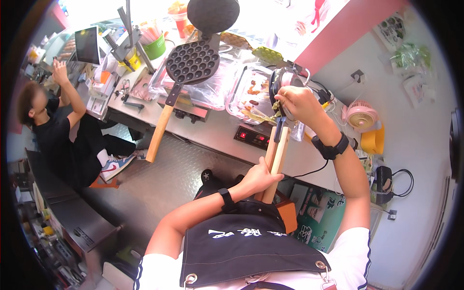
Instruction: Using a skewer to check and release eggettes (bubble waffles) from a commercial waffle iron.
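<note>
My left hand [259, 177] is wrapped around the paired wooden handles [277, 156] of a closed round waffle iron [277, 87], which stands tilted on its edge. At the iron's rim, the fingers of my right hand [295, 103] pinch thin yellowish batter scraps [277, 107]. Similar scraps lie on a metal tray [232, 90] just left of it, with browned crumbs. Further left, a second iron, an egg waffle pan [192, 61] with round hollows, lies with its lid up and its wooden handle [159, 134] pointing towards me. The inside of the closed iron is hidden.
A seated co-worker [61, 134] in black is at the left, near a tablet screen [87, 45]. A green bucket [155, 47] of wrapped items stands at the back. A control panel [252, 137] with red displays fronts the counter. A pink fan [360, 114] and cables are at the right.
</note>
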Demonstrator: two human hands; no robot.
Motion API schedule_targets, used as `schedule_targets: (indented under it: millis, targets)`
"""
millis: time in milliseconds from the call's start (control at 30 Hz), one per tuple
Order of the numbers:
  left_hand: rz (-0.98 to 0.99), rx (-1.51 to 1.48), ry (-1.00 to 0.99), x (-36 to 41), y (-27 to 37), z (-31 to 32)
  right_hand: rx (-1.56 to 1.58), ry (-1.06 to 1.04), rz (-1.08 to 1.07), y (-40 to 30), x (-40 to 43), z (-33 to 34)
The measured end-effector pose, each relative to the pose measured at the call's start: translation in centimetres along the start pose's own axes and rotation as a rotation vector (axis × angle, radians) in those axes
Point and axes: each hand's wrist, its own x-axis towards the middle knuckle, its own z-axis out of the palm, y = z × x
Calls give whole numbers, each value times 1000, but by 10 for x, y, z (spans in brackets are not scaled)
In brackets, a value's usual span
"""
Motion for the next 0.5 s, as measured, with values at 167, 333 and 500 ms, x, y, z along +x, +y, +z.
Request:
schedule_targets:
  millis: [167, 333, 500]
  targets:
    - [7, -9, 9, -1, -2, 1, 69, -168, 42, 3, -8, 3]
    - [-13, -24, 2, 1, -3, 2, 73, -153, 25, 14, -5, 10]
    - [-15, -34, -7, 1, -2, 1, 367, 66, 244, 20, -3, 5]
